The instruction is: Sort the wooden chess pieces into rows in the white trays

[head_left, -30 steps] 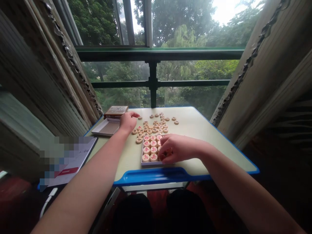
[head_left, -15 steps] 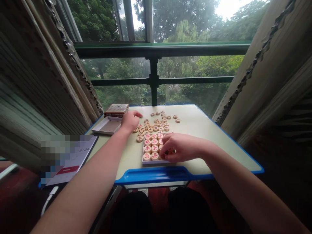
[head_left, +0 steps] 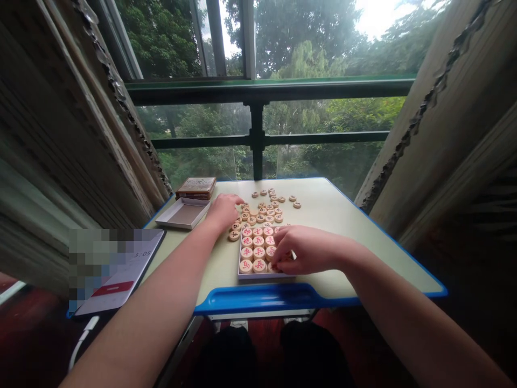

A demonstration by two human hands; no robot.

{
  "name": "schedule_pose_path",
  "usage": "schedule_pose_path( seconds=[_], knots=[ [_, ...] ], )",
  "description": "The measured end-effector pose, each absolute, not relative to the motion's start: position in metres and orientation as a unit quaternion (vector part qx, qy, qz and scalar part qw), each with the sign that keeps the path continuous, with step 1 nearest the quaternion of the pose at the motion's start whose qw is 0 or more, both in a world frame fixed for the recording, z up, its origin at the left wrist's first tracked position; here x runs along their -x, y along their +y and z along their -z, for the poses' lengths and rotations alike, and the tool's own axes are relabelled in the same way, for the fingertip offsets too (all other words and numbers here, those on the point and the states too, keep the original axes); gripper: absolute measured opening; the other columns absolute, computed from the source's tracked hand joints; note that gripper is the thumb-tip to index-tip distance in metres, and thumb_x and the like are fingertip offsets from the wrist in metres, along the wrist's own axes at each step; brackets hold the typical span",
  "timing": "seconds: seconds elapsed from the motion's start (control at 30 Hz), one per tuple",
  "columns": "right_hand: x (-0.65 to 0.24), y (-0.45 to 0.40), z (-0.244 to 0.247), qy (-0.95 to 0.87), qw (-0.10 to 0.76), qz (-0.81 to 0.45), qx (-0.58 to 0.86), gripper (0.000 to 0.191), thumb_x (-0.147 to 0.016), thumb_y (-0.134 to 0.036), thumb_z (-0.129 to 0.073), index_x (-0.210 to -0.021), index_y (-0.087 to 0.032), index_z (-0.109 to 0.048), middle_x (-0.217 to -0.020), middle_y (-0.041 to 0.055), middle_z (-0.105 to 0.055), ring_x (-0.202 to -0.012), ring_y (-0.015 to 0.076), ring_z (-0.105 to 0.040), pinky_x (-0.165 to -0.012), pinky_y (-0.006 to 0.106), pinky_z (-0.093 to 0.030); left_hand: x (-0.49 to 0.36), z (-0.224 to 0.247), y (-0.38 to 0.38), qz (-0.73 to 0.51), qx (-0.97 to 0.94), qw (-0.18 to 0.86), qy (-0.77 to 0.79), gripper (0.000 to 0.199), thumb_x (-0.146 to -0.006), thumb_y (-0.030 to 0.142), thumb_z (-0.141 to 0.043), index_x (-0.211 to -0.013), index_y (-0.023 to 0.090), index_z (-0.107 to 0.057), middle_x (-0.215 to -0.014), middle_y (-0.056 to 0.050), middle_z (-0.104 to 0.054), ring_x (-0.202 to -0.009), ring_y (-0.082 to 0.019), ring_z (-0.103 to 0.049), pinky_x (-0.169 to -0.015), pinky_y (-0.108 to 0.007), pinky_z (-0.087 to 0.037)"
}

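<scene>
Round wooden pieces with red characters stand in rows inside a shallow white box near the table's front edge. My right hand is over the right part of this box, its fingers closed at a piece in the front row and hiding the pieces there. My left hand reaches over the left side of a loose group of pieces with dark characters. Its fingers are bent and partly apart; whether a piece is under them is hidden.
At the back left, a brown box lies behind an open white lid. A tablet with a white cable rests at the left edge. Several loose pieces lie farther back. A blue trough lines the front.
My left hand has moved slightly right and toward me, to the left side of the loose pieces. My right hand remains at the box's front right. The view has shifted slightly.
</scene>
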State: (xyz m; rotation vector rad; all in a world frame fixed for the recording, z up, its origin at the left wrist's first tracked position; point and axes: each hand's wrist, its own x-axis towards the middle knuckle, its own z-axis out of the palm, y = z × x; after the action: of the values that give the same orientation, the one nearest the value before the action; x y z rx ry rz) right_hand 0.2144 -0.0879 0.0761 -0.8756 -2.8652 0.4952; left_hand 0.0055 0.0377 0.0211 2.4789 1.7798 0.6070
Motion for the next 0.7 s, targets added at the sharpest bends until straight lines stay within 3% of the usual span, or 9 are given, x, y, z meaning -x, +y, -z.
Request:
schedule_pose_path(
  seconds=[0.17,0.37,0.53,0.7],
  knots=[
    [-0.217,-0.084,-0.077,-0.942,0.071,-0.185,0.272,0.017,-0.073,-0.012,-0.058,-0.078,-0.015,-0.074,-0.066,0.0018,-0.058,-0.062,0.0102,-0.049,-0.06,0.021,-0.037,0.0,-0.022,0.04,-0.138,-0.773,0.071,0.615,0.032,-0.073,0.016,-0.051,-0.098,0.022,-0.071,-0.105,-0.006,-0.068,-0.097,-0.022,-0.06,-0.086,-0.028,-0.043],
    [-0.223,-0.072,-0.073,-0.92,0.099,-0.205,0.319,0.017,-0.075,-0.017,-0.057,-0.078,-0.013,-0.073,-0.073,0.0037,-0.059,-0.064,0.0108,-0.051,-0.062,0.022,-0.04,0.0,-0.031,0.031,-0.085,-0.782,0.025,0.617,0.029,-0.078,0.029,-0.05,-0.099,0.027,-0.07,-0.104,-0.006,-0.069,-0.099,-0.029,-0.058,-0.09,-0.041,-0.035],
    [-0.225,-0.065,-0.071,-0.904,0.122,-0.191,0.362,0.016,-0.073,-0.017,-0.057,-0.077,-0.012,-0.072,-0.076,0.0041,-0.061,-0.067,0.0121,-0.052,-0.063,0.023,-0.04,0.002,-0.029,0.032,-0.11,-0.8,-0.01,0.59,0.025,-0.078,0.033,-0.052,-0.092,0.024,-0.071,-0.096,-0.007,-0.071,-0.096,-0.027,-0.059,-0.089,-0.038,-0.034],
    [-0.228,-0.054,-0.065,-0.885,0.191,-0.173,0.386,0.015,-0.075,-0.017,-0.057,-0.073,-0.013,-0.071,-0.074,0.003,-0.059,-0.068,0.0119,-0.053,-0.065,0.024,-0.04,0.002,-0.025,0.038,-0.189,-0.793,0.031,0.578,0.023,-0.073,0.028,-0.059,-0.092,0.02,-0.07,-0.092,-0.007,-0.07,-0.09,-0.025,-0.06,-0.083,-0.034,-0.04]
  ],
)
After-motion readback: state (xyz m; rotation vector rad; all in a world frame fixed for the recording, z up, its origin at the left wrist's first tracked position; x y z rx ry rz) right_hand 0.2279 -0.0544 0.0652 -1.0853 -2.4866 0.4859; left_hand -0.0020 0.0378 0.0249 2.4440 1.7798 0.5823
